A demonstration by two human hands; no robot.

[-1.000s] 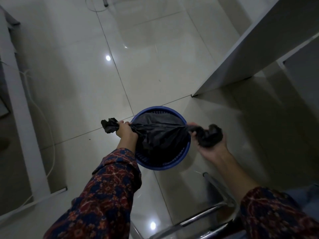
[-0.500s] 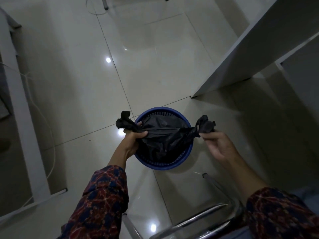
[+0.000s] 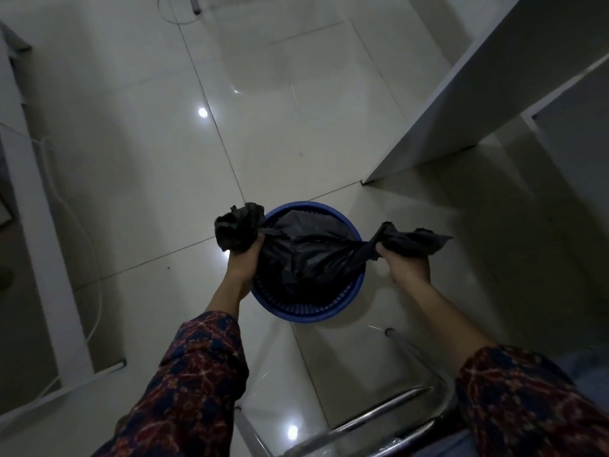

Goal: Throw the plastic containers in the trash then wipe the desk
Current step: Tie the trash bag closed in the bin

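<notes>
Glossy pale tile floor (image 3: 296, 103) is filling most of what you're looking down at, with ceiling lights bouncing off it in a few spots. White furniture panel (image 3: 468, 94) is running off to the upper right, and it could be the side of the bench you're meant to be wiping, but the top isn't showing so I can't say. Another white frame (image 3: 43, 245) with a thin cable (image 3: 95, 291) trailing beside it is sitting along the left edge, and some chrome chair tubing (image 3: 379, 410) is poking in at the bottom.

Blue basket bin (image 3: 329, 316) is standing on the floor right below you, and the black bin bag (image 3: 306, 255) is sitting inside it. You're holding its top stretched across the rim: your left hand (image 3: 242, 262) is gripping one bunched end and your right hand (image 3: 407, 268) the other, fingers on both curled tight round the plastic.

Plastic containers aren't visible anywhere; my guess is they're already in that bag, though it's too dark and crumpled to tell. So you're looking like you're at the closing-the-trash step. Next move probably needs those two ends crossing over and knotting, then finding a cloth for the bench.
</notes>
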